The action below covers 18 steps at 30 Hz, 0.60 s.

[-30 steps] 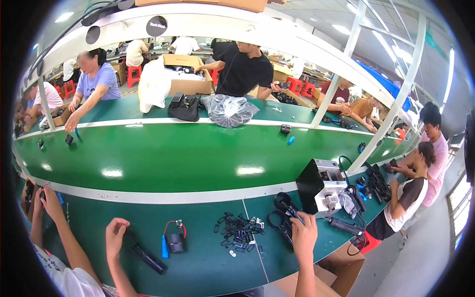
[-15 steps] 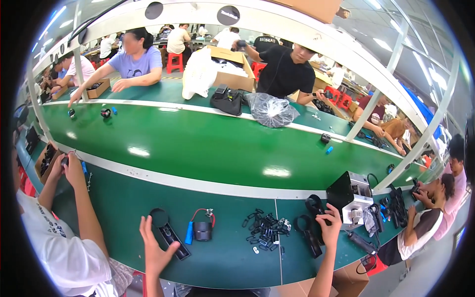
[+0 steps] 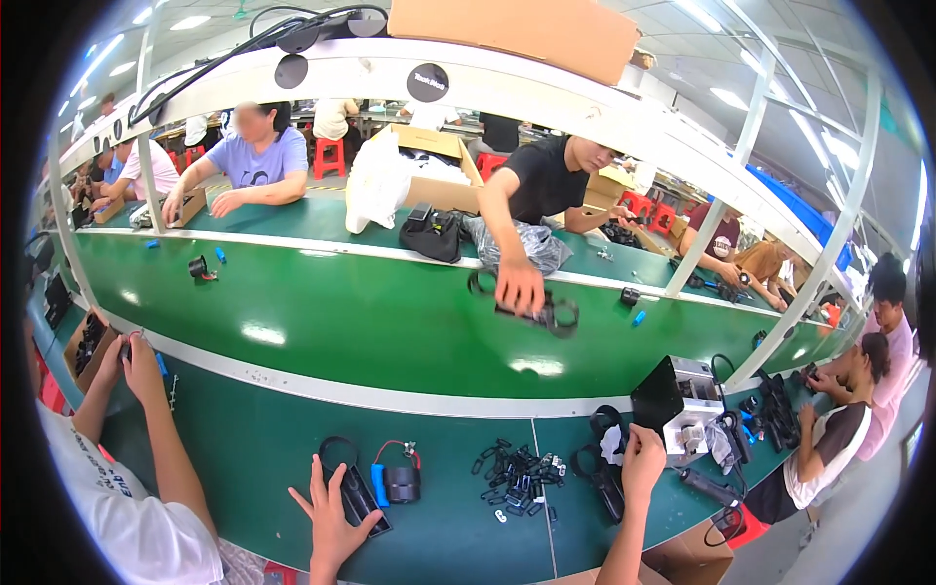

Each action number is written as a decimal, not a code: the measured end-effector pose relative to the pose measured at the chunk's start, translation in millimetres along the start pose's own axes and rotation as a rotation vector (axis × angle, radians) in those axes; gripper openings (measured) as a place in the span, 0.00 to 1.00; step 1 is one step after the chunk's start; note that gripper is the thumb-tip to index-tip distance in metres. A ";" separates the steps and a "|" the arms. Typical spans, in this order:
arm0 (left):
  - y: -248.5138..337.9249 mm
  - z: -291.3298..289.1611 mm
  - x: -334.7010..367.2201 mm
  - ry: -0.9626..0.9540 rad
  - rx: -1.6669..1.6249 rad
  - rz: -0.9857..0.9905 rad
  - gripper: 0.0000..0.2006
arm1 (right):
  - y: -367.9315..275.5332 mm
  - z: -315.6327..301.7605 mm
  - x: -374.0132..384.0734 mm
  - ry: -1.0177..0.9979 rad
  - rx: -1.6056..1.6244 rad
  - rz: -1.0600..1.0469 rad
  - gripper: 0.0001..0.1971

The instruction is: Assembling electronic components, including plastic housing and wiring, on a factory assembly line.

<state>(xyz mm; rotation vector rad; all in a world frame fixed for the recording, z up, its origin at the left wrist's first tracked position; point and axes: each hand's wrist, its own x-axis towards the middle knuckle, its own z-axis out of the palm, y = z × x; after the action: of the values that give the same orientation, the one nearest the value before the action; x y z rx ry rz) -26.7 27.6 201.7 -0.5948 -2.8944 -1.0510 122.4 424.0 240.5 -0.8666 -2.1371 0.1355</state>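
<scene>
My left hand (image 3: 336,517) is open with fingers spread, beside and partly over a black handle-shaped housing with a round ring end (image 3: 359,497). To its right lie a blue cylinder (image 3: 379,485) and a black round motor-like part (image 3: 402,484) with a red wire. My right hand (image 3: 643,466) has thumb and fingers pinched together by the black ringed housings (image 3: 606,487) at the right. A small white piece (image 3: 612,447) shows beside its fingertips; whether the pinch holds anything is unclear. Between my hands lies a pile of small black oval parts (image 3: 519,476).
A metal-and-black bench machine (image 3: 682,405) stands at right, with a corded black tool (image 3: 709,486) nearby. Beyond the white rail runs a green conveyor (image 3: 390,322). Across it, a person's hand (image 3: 520,286) holds black ringed parts above the belt. Another person's arms (image 3: 156,390) work at left.
My left hand has shifted right and down towards the housing. My right hand's fingers have closed, and a white piece now shows beside them. The person opposite has reached over the belt with black ringed parts.
</scene>
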 end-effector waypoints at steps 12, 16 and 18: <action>1.9 -1.0 7.3 0.037 -0.067 -0.093 0.36 | 3.3 4.1 13.5 -0.173 0.207 -0.048 0.26; 5.3 -5.7 14.2 0.033 -0.093 -0.145 0.36 | 4.1 8.1 23.6 -0.472 0.120 -0.207 0.43; 9.4 -6.8 17.4 0.032 -0.097 -0.161 0.37 | -0.7 13.1 33.0 -0.580 0.103 -0.227 0.48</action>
<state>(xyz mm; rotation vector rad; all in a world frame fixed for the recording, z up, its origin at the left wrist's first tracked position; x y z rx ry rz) -40.4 36.1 215.1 -0.3481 -2.9181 -1.2124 98.1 446.5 253.3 -0.5584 -2.7200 0.4179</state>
